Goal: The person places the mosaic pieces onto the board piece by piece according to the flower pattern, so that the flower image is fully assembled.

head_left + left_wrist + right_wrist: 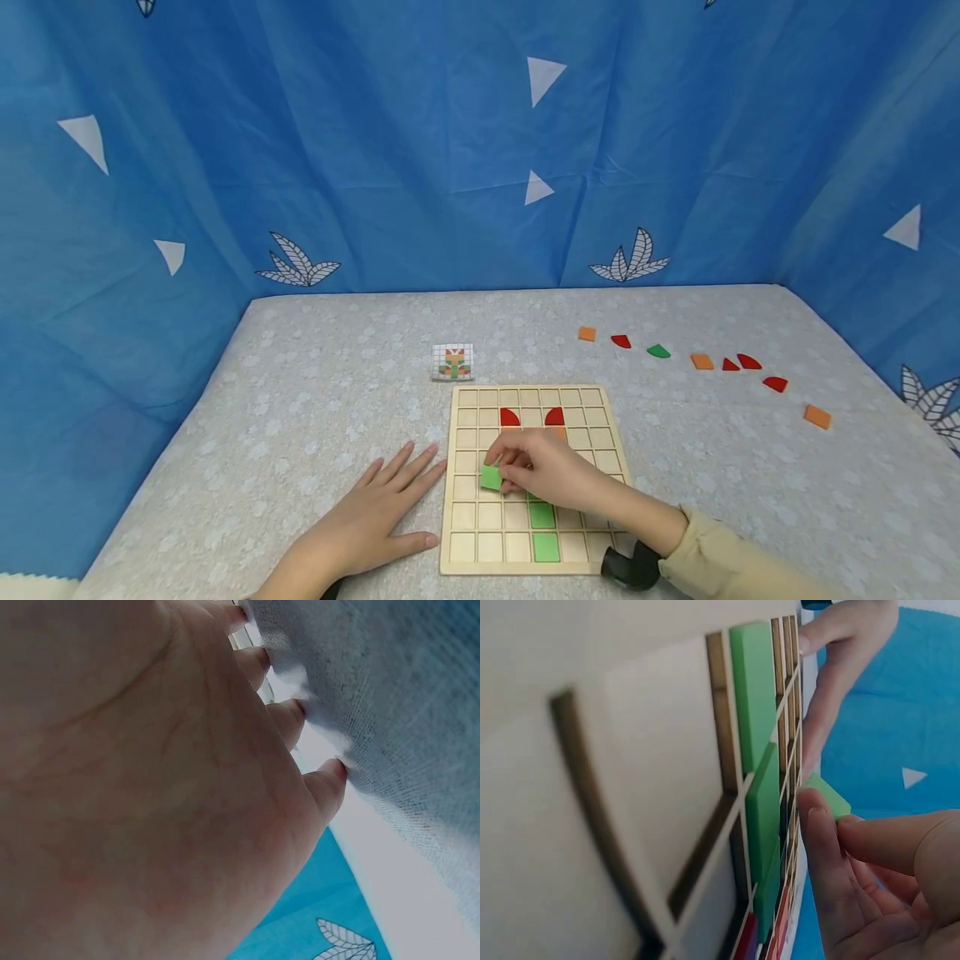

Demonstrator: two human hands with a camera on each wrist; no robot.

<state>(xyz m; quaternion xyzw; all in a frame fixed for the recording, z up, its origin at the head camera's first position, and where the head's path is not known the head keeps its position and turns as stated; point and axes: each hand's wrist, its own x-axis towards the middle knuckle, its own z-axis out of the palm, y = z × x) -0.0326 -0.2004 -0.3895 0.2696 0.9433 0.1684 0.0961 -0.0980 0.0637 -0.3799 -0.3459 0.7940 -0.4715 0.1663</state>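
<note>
Left hand splayed; right hand pinches green square.

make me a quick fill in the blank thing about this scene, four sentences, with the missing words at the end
1. The square piece pinched by the right hand is ____.
2. The left hand rests on the tablecloth, on the ____ side of the board.
3. Near the far edge of the board, the two rounded pieces are ____.
4. Of the loose pieces on the tablecloth, the number that are orange is ____.

Missing words: green; left; red; three
</note>
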